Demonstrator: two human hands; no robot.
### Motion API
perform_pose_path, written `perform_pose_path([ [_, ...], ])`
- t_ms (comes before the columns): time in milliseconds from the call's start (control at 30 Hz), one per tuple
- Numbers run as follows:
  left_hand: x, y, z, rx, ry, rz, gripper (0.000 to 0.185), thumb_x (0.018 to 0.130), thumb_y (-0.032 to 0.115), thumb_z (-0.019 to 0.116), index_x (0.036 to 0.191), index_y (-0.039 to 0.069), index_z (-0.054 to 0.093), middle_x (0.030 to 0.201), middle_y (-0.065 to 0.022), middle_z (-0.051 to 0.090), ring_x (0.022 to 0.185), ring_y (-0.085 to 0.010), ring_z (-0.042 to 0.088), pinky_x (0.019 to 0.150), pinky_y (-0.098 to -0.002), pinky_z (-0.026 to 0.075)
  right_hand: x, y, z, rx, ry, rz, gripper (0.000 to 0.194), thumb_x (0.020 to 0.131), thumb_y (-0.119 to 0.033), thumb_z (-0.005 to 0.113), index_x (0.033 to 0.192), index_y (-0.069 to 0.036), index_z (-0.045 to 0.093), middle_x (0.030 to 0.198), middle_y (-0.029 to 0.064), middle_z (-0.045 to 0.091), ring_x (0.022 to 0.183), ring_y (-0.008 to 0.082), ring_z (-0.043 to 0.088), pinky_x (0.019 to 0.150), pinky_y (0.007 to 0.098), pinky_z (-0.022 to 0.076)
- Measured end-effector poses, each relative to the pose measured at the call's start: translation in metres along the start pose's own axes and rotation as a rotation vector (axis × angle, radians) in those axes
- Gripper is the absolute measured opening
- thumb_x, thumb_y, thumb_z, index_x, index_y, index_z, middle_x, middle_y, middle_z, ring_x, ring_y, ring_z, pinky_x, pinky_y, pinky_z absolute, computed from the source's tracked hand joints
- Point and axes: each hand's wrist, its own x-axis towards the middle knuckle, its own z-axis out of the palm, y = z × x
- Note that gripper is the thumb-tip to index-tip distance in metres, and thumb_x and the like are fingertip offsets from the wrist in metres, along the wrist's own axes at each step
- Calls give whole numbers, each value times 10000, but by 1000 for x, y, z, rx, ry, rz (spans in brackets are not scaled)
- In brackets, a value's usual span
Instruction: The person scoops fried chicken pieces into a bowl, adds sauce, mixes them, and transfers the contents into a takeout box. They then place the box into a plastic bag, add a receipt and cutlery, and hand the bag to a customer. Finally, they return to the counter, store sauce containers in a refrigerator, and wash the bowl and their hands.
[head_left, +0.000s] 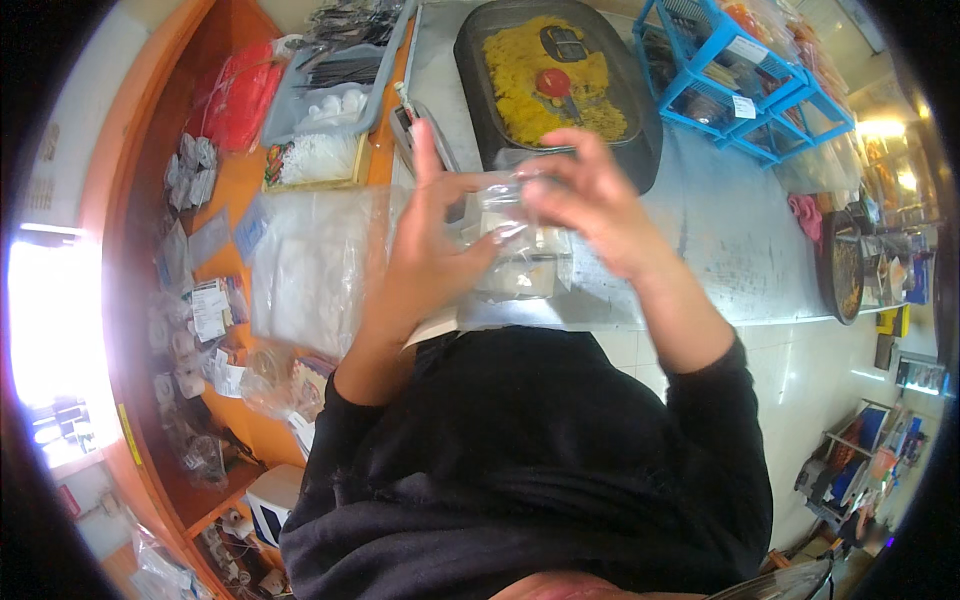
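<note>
Over the metal counter, my left hand (435, 247) and my right hand (585, 195) are close together, with a clear plastic bag or film (504, 196) between their fingertips. Both hands are somewhat blurred. Just below the fingers lies a clear plastic package (525, 276) with pale contents that I cannot make out. Beyond my hands stands a dark oblong pan (469, 82) with yellow, crumbly food (517, 56) in it. A red round object (553, 82) and a black tool or clip (564, 43) rest on that food.
A stack of clear plastic bags (315, 262) lies left of my hands. Behind it are a box of white sticks (322, 161) and a grey-blue tray (274, 112) with black utensils and white spoons. Blue plastic baskets (724, 94) stand at the back right. A round dark pan (829, 270) sits at the far right.
</note>
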Motion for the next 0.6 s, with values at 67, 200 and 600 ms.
perform_pose_path([
  [67,1,-1,4,-52,-8,-24,1063,657,34,795,1502,-45,155,1156,-174,571,1048,-209,574,880,-314,458,3,9,19,57,-45,31,595,884,-68,664,1341,-51,282,978,82,607,852,199,627,789,324,516],
  [200,-9,-27,6,-224,23,-23,1076,628,118,831,1475,-37,185,1172,-171,537,1134,-243,528,929,-344,434,3,6,17,390,97,27,725,818,21,684,1371,-43,219,1142,152,527,875,218,615,805,363,524],
  [600,-40,-97,93,-394,-326,-226,581,649,227,790,1173,53,609,1112,-101,618,1137,-258,521,956,-406,422,5,2,-10,-65,-117,162,614,871,-152,708,1362,-63,349,996,72,596,846,175,614,784,309,495],
])
